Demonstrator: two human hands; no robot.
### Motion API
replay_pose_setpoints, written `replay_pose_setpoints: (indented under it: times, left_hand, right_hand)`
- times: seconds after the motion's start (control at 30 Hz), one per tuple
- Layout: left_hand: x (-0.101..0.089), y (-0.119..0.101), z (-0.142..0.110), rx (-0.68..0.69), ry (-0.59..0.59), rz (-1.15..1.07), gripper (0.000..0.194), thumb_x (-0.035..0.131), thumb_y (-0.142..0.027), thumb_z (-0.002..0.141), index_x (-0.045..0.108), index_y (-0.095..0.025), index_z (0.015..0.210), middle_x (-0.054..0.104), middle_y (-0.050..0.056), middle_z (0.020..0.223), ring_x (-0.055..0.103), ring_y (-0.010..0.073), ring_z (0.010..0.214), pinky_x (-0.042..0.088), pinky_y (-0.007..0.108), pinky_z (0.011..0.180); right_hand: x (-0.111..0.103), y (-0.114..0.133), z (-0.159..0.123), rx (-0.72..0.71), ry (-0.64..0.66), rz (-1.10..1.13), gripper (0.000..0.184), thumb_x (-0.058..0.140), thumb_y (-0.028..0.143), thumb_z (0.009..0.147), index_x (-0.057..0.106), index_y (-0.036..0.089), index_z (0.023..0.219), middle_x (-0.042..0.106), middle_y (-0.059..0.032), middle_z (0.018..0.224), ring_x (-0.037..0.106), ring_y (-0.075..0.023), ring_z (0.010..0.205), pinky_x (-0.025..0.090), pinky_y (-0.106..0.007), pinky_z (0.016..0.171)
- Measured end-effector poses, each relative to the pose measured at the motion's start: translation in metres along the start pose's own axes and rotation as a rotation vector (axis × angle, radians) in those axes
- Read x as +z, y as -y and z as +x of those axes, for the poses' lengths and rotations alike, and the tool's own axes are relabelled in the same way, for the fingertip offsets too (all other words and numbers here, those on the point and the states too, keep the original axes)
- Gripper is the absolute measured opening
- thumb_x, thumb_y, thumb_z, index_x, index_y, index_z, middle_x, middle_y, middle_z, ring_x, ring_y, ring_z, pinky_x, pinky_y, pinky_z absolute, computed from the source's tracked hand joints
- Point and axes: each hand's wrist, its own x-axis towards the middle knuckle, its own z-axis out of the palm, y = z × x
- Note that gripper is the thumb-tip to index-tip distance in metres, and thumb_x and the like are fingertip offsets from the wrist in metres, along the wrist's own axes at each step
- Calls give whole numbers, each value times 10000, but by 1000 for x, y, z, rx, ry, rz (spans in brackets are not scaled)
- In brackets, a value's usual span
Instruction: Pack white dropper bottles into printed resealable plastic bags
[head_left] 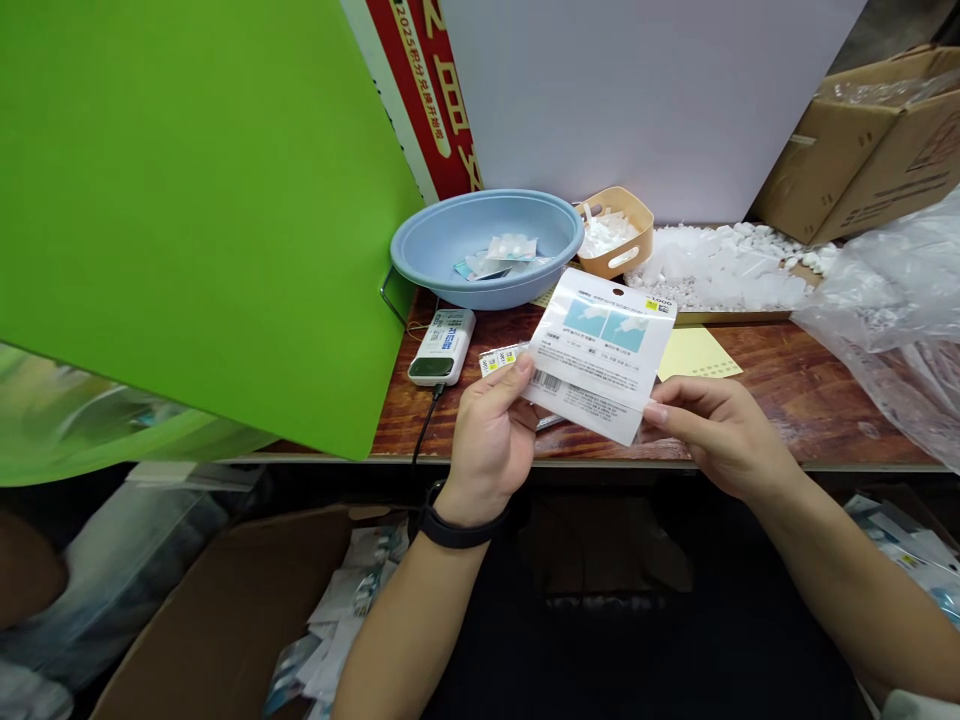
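Note:
Both my hands hold one white printed packet (600,352) above the front edge of a wooden table (795,390). My left hand (491,435), with a black band on its wrist, pinches the packet's lower left corner near a barcode. My right hand (716,430) grips the lower right edge with closed fingers. The packet bears two blue pictures and small text. A small yellow-labelled packet (501,358) lies just behind my left hand.
A blue bowl (450,245) with small packets and a tan basket (626,235) of white pieces stand behind. White pieces (720,265) are heaped at right, beside a clear plastic bag (900,300) and cardboard box (877,150). A green board (187,210) rises left. A white device (442,345) has a cable.

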Motion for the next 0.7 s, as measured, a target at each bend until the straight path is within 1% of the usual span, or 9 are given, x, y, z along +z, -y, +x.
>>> replay_pose_setpoints:
  times: [0.13,0.23,0.3,0.37,0.47,0.5,0.57,0.63,0.7]
  left_hand:
    - [0,0,-2,52,30,11,155,743,-297,760,768,-174,852,769,58,909,714,208,864,592,292,765]
    - [-2,2,-4,149,35,76,188,760,-350,750,775,-175,819,770,51,905,710,204,867,581,295,788]
    - [-3,3,-6,247,19,179,196,749,-376,763,779,-187,807,771,44,894,708,210,858,574,308,788]
    - [-5,3,-9,365,17,328,178,714,-364,800,784,-208,849,772,41,920,709,224,878,564,327,809]
    - [-5,0,-13,495,115,574,144,663,-272,843,787,-227,900,767,50,978,713,232,935,543,326,877]
    - [-5,-2,-15,517,178,644,146,652,-237,847,789,-225,895,767,56,980,716,229,941,539,314,889]
    - [-4,-4,-19,544,338,756,160,639,-180,847,787,-219,892,767,66,973,723,215,934,540,285,887]
    - [-4,-4,-22,573,504,842,171,632,-151,846,777,-203,921,767,74,970,726,206,937,544,269,878]
    - [-5,-4,-24,614,635,927,185,617,-138,855,754,-166,977,763,90,991,722,205,955,546,269,877]
  right_hand:
    - [2,-1,0,-102,-67,-140,163,707,355,822,715,205,760,734,-16,750,683,-169,724,557,-277,698]
    - [4,-1,0,-141,-118,-290,197,675,361,844,682,196,738,711,-20,720,661,-162,672,538,-269,633]
    - [4,-4,1,-180,-180,-388,164,659,353,854,667,197,805,710,-34,776,670,-181,713,548,-297,657]
    - [2,-8,2,-316,-314,-513,169,666,304,845,647,203,980,705,-68,947,680,-223,872,560,-363,781]
    - [-3,-7,0,-683,-509,-800,492,721,185,770,559,229,1232,617,-115,1231,578,-298,1174,454,-485,1025]
    - [-4,-5,-2,-793,-509,-897,570,734,153,745,539,240,1273,598,-116,1274,539,-317,1229,409,-512,1070]
    - [-5,1,-7,-924,-401,-1053,615,730,116,733,531,261,1297,611,-103,1278,515,-336,1261,362,-550,1103]
    - [-4,9,-13,-960,-213,-1163,515,691,97,765,574,258,1239,665,-89,1196,564,-322,1203,391,-553,1075]
    - [-3,16,-19,-890,-23,-1212,341,631,77,813,627,227,1120,704,-82,1084,630,-278,1073,480,-487,971]
